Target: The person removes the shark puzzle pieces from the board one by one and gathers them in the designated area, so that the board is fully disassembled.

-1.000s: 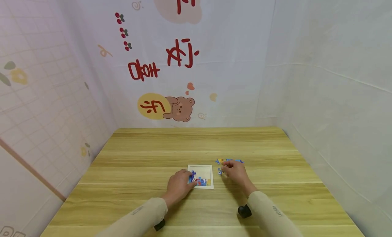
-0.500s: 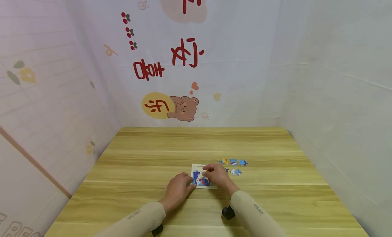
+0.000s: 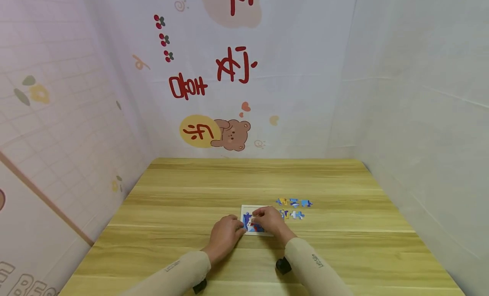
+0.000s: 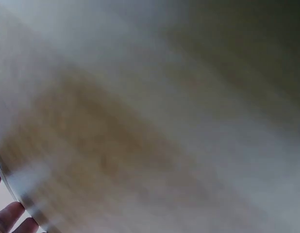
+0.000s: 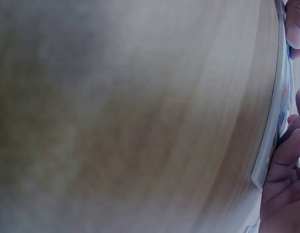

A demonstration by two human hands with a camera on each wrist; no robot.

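Observation:
A small white-bordered jigsaw puzzle tray (image 3: 257, 206) lies on the wooden table, its lower left part filled with blue, white and red pieces. My left hand (image 3: 224, 233) rests at the tray's left side, fingertips and thumb touching the border. In the left wrist view, its fingers (image 4: 10, 213) show at the tray's edge. Over the middle of the tray my right hand (image 3: 269, 219) pinches a puzzle piece, mostly hidden by the fingers. The right wrist view shows this hand's curled fingers (image 5: 286, 160) close over the tray, with a finger of the other hand at the far end.
Right of the tray lie several loose puzzle pieces in two rows, among them a yellow and blue piece (image 3: 282, 201), a blue piece (image 3: 306, 203) and a pale blue piece (image 3: 297, 215). A printed cloth (image 3: 298, 96) hangs behind the table (image 3: 198, 181).
My right hand has moved left from the loose pieces to over the tray, then settled lower there. My left hand stays at the tray's left border. The head view has shifted slightly.

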